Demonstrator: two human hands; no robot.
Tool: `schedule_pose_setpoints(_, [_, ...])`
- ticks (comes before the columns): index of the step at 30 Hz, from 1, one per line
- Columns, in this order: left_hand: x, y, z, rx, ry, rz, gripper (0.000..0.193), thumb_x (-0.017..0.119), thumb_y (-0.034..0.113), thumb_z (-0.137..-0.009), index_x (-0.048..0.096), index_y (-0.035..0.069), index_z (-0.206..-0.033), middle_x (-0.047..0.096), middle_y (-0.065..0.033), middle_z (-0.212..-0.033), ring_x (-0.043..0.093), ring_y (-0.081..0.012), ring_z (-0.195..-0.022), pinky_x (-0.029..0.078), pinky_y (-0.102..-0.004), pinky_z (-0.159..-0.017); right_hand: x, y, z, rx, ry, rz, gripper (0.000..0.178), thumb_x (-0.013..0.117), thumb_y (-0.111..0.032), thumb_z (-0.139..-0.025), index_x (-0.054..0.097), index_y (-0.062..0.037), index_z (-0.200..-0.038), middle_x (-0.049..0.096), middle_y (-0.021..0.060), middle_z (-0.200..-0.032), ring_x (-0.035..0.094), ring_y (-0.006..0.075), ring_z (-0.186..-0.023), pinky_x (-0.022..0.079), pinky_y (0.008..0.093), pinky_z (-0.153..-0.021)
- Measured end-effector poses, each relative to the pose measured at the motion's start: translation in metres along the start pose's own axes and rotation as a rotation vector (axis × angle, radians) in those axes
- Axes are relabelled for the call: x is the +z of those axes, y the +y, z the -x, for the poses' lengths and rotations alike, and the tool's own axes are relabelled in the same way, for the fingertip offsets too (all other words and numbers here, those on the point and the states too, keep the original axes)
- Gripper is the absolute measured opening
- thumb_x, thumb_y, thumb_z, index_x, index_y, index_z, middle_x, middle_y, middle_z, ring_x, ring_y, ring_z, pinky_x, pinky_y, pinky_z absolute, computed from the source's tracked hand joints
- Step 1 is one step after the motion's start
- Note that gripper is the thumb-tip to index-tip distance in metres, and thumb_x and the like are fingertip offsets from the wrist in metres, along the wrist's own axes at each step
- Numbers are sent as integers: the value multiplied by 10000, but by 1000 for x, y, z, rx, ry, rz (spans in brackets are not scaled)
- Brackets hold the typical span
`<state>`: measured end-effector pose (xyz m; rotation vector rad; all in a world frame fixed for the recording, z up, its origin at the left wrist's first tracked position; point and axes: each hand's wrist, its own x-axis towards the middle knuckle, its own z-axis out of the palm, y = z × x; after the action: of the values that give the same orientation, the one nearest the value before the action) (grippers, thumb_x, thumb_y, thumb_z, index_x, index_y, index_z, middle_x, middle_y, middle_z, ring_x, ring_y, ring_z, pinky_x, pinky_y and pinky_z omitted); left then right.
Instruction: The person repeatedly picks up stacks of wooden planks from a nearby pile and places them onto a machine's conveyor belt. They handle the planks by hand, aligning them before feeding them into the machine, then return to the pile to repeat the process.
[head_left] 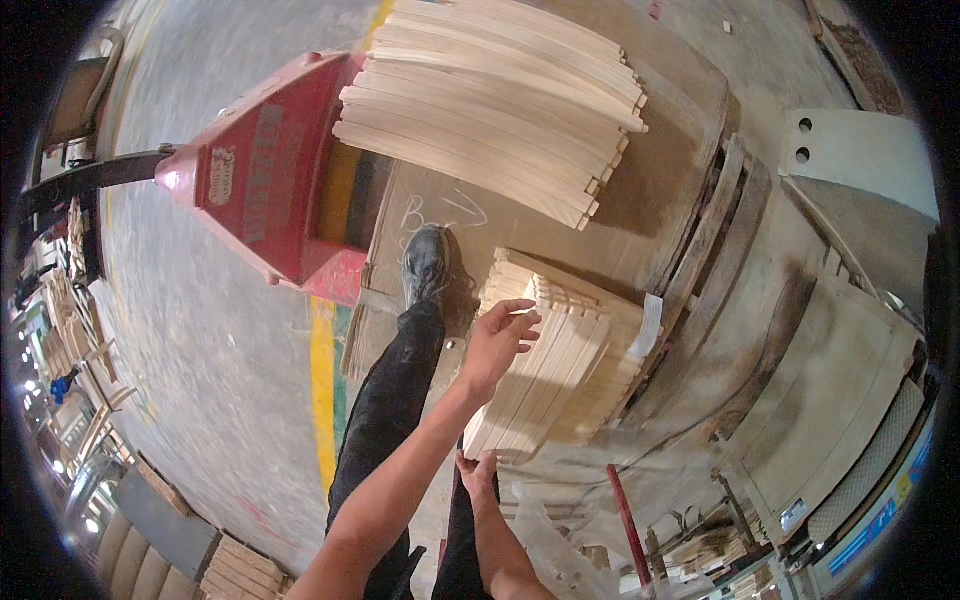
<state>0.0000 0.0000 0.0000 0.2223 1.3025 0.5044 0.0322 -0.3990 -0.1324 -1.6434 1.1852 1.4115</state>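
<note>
A bundle of pale wooden slats (545, 370) sits tilted on a stack of similar slats (615, 390), at the edge of a cardboard-covered pallet. My left hand (500, 345) is beside the far end of this bundle, with its fingers apart and gripping nothing. At the near end, my right hand (478, 470) has its fingers closed round the bottom edge of the bundle. A larger pile of slats (495, 95) lies farther off on the cardboard (440, 190). My shoe (427, 262) rests on the cardboard next to the bundle.
A red pallet jack (255, 185) stands at the left, against the pallet. Wooden pallet boards (705, 245) show along the right edge. A pale machine panel (830, 370) is at the right, and a red bar (628, 525) rises near the lower edge.
</note>
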Motion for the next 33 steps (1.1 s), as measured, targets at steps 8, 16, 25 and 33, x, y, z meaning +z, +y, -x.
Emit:
schedule_pose_setpoints(8, [0,7,-2,7,2,4,355,532,224,-904,498,21,-1194,617,-94,-1047,599,-186,-920,453,-310,-810,8,1,-8,40,40,41,415,488,-455,-839,501,-154,-1125,559,90,-906,572,263,-779,508,400,-733])
schedule_pose_setpoints(16, [-1,-4,0,14,9,3,328,543,226,-901,523,43,-1172,618,-82,-1057,605,-173,-905,461,-297,-796,7,1,0,-18,44,-18,397,529,-383,-813,488,-153,-1134,535,85,-1015,533,256,-859,522,390,-698])
schedule_pose_setpoints(25, [-4,-20,-7,76,-40,-33,330,471,239,-933,505,52,-1201,609,-106,-1089,606,-200,-919,470,-318,-811,-11,12,-23,-61,55,-21,455,519,-429,-834,445,-142,-1179,538,89,-1043,557,282,-878,529,421,-725])
schedule_pose_setpoints(33, [16,-33,-1,45,-40,-133,343,505,235,-920,503,41,-1203,608,-98,-1088,610,-179,-923,476,-284,-791,-5,10,-8,-101,20,161,308,509,-295,-830,542,-21,-966,589,98,-786,606,233,-660,541,389,-643])
